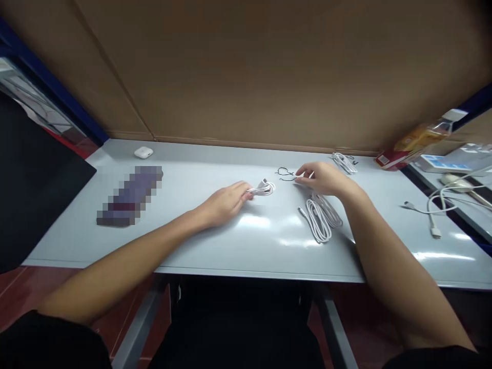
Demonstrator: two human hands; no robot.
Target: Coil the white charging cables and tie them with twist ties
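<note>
Two bare hands are seen in the head view, both stretched over a pale grey desk [207, 251] from its near edge. By the left hand [228, 202], a small white cable bundle [264, 188] is held near the middle of the desk; it is clamped at one end between thumb and fingers, and its loops and a plug are pointed toward the right edge. The right hand [321, 177] is bent inward, its thumb and fingertips bunched close beside the thin black ties [283, 172], which are laid a little toward the far edge; whether this grip is closed on the end of one of them cannot be told.

Nearer the near edge, below the right hand, two coiled cables [318, 223] are laid side by side. Another white coil [343, 163] is placed behind the right wrist, close to the far edge. By the right edge, a loose white cable [433, 212] is spread, and near the far right corner a bottle [423, 139] with a white cap is seen. At the far left corner a white case [143, 152] is set; nearer the left edge, a dark object [130, 197] is masked by pixel blocks.
</note>
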